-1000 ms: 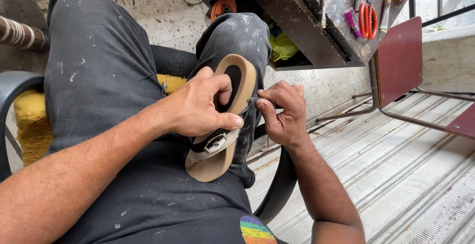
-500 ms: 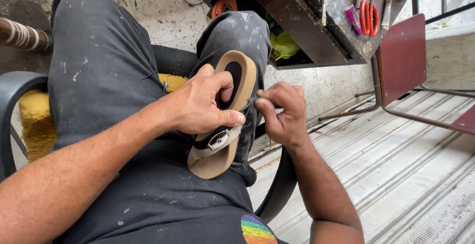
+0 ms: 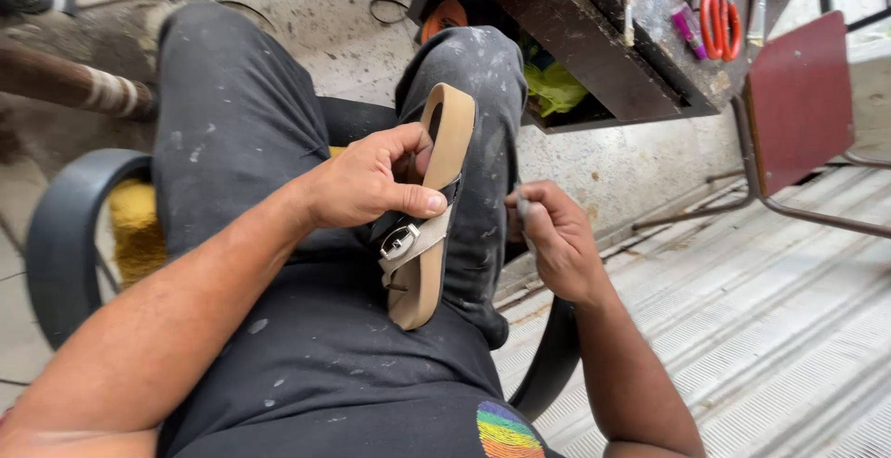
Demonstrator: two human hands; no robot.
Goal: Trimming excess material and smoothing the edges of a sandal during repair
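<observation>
Here, the tan sandal (image 3: 434, 207) stands on edge between my thighs, resting on my paint-flecked dark trousers (image 3: 241, 133), its toe end pointing up toward my right knee and its heel end low near my lap. A pale strap with a metal buckle (image 3: 399, 240) crosses the lower half of it. My left hand (image 3: 367, 180) grips the sandal from the side, thumb laid flat along the edge of the sole just above the buckle, the other fingers wrapped behind, so they are clamped on it. My right hand (image 3: 552, 235) sits just beside the sandal's right edge, fingers pinched together on a thin grey tool (image 3: 522, 209) whose tip I cannot make out; it stands close to the sole, though I cannot tell if it touches. I am seated in a black chair (image 3: 56, 235) with a yellow cushion (image 3: 139, 226) showing at the left. Beyond my knees stands a dark, worn table (image 3: 594, 59) with red-handled scissors (image 3: 716, 22) and a small pink object (image 3: 687, 26) lying on top, and a yellow-green cloth (image 3: 555, 87) tucked under its edge. To the right, a dark red panel on a metal frame (image 3: 798, 96) stands over the ribbed grey floor (image 3: 761, 328).
</observation>
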